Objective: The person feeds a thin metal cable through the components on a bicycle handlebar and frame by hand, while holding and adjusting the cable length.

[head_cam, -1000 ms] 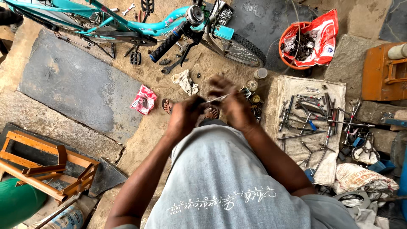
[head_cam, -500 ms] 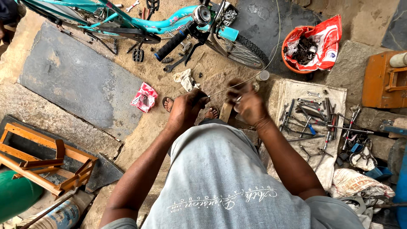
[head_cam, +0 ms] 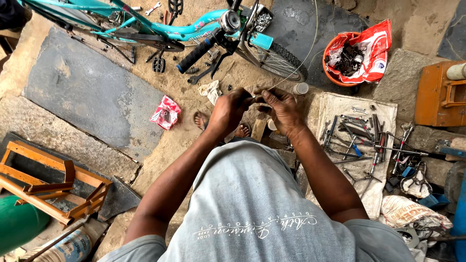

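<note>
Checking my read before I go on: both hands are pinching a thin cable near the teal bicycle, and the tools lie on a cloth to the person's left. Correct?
Not quite. In the head view the cloth with tools lies to the person's right; the rest holds.

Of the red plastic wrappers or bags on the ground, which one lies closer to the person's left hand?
The small red packet on the bare ground, just beside the left hand. The other, the larger red bag, lines the orange tub, beyond the right hand.

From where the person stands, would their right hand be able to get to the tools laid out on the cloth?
Probably yes. The right hand is pinching a thin cable with the left hand, so it would have to let go first. The tools on the cloth lie just to its right, with nothing between.
</note>
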